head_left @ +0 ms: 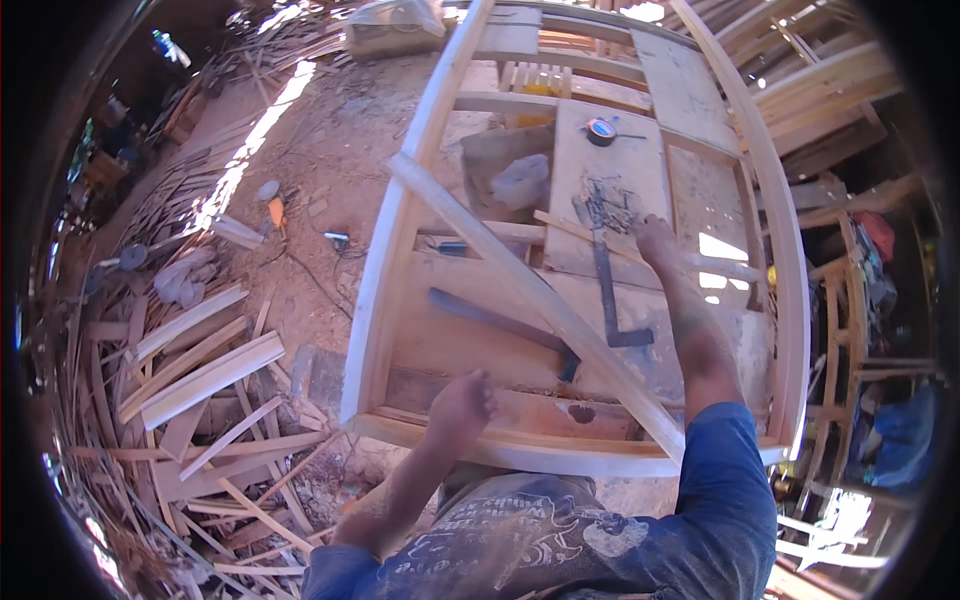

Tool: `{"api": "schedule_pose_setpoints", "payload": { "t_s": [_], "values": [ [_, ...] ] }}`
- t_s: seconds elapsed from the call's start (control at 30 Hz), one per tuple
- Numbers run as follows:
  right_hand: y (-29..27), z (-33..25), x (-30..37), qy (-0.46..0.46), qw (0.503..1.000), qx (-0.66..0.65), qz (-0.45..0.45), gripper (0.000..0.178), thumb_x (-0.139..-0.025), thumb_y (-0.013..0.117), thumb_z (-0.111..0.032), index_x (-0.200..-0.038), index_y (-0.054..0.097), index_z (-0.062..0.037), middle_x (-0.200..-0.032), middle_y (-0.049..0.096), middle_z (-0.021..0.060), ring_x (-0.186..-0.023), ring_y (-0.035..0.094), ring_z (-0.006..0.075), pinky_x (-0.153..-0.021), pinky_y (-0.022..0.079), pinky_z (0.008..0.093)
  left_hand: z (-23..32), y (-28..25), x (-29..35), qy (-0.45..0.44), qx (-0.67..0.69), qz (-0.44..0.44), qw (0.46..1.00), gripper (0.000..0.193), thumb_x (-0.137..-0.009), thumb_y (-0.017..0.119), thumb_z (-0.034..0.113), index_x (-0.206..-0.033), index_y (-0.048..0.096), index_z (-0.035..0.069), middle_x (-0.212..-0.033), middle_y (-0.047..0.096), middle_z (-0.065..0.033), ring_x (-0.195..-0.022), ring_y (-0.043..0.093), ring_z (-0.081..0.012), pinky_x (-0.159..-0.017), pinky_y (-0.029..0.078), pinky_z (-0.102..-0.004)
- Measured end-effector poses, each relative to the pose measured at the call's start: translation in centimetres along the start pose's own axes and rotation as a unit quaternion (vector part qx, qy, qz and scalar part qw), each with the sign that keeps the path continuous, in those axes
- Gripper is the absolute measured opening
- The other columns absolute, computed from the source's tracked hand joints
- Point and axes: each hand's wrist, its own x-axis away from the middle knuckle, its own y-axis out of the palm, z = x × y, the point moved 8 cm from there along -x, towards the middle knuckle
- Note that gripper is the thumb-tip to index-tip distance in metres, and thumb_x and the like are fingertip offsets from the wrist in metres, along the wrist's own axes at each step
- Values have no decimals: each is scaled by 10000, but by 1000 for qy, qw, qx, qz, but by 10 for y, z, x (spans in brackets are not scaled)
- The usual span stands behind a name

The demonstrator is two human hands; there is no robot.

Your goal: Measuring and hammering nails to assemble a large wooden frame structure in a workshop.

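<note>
My right hand (655,238) reaches over the workbench, beside a small pile of nails (610,205); its fingertips are too blurred to make out. My left hand (462,412) hovers above the near side of a long wooden frame (378,290), fingers curled in; whatever they may hold is hidden. Across the frame a loose plank (530,290) lies diagonally. Between my hands rest a dark-handled hammer (500,322), partly by the plank, and a dark L-shaped tool (607,290). A thin wood strip (590,238) lies close to the nails.
A round tape measure (601,131) sits farther up the bench. Offcuts (215,380) litter the floor at left, near an orange power tool (277,212) with a cord. A crumpled plastic bag (522,182) shows inside the frame. Timber (820,95) is stacked at far right.
</note>
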Motion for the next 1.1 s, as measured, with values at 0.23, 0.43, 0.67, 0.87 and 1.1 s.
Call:
{"api": "schedule_pose_setpoints", "payload": {
  "t_s": [0.23,0.43,0.67,0.87,1.1],
  "values": [
    [66,71,-24,195,977,-39,-80,408,-792,590,-253,-1029,696,62,-1086,650,327,-1076,631,460,-937,498,496,-20,-28,24,53,99,-70,991,129,-981,562,200,-960,598,78,-737,523,3,-670,497,-137,-611,416,-292],
    [13,-5,-7,93,893,-431,-89,242,-885,585,-205,-843,639,27,-741,649,120,-577,621,184,-524,507,317,-16,-9,19,110,3,16,994,176,-970,580,234,-926,591,64,-701,506,7,-584,464,-107,-547,398,-264],
    [-99,-233,193,-64,850,-475,-217,51,-869,633,6,-912,607,15,-711,628,62,-586,604,110,-536,482,252,8,52,13,129,-97,-152,975,279,-976,619,255,-1120,634,17,-748,508,27,-614,466,-59,-551,388,-235],
    [-66,-265,236,-13,873,-411,-263,123,-864,697,-55,-947,635,12,-751,677,142,-656,656,177,-624,522,316,28,7,18,116,-159,-102,975,150,-976,633,193,-1041,664,62,-692,522,63,-519,402,-6,-449,296,-196],
    [20,-223,207,-145,979,-143,-28,306,-909,657,-209,-1116,584,3,-824,686,191,-768,680,347,-682,538,411,75,-41,18,116,-58,-38,991,69,-983,563,160,-950,595,108,-670,494,43,-434,324,-39,-405,249,-212]
  ]
}}
